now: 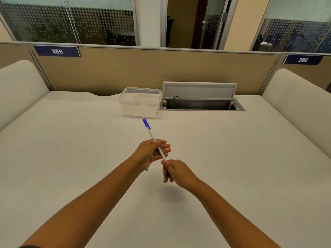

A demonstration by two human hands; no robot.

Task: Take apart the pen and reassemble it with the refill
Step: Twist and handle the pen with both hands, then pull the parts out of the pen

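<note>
Roughly, by item:

pen (155,140): held in the air over the middle of the desk (71,140), well short of the clear plastic tub (140,102); pointed diagonally, blue cap end up and away, the other end down toward the body.

left hand (152,152): curled around the mid-barrel, thumb on top, fingers (165,146) wrapped loosely under; judged to be the anchoring grip, so the barrel is kept from turning.

right hand (174,170): closed in a pinch at the near end of the barrel, fingertips (163,162) bunched on it; exactly what is pinched (end plug, tip or refill) cannot be told, it is hidden by the fingers.

why held so: both ends are kept clear of the desk so a part can be twisted or pulled along the pen's axis; opposed grips suggest a pull-apart or unscrew step is under way, judged only.

look of pen: slim white barrel with fine print along it, print too small to read; blue cap with clip seated at the far end; no gap visible at the cap joint.

dark speck: a small dark bit is seen just below the left wrist; identity unclear.

tub: empty as far as can be seen, beside the open cable hatch (202,104); likely meant for parts, not touched now.

progress: early, pen looks whole apart from the hidden near end.
</note>
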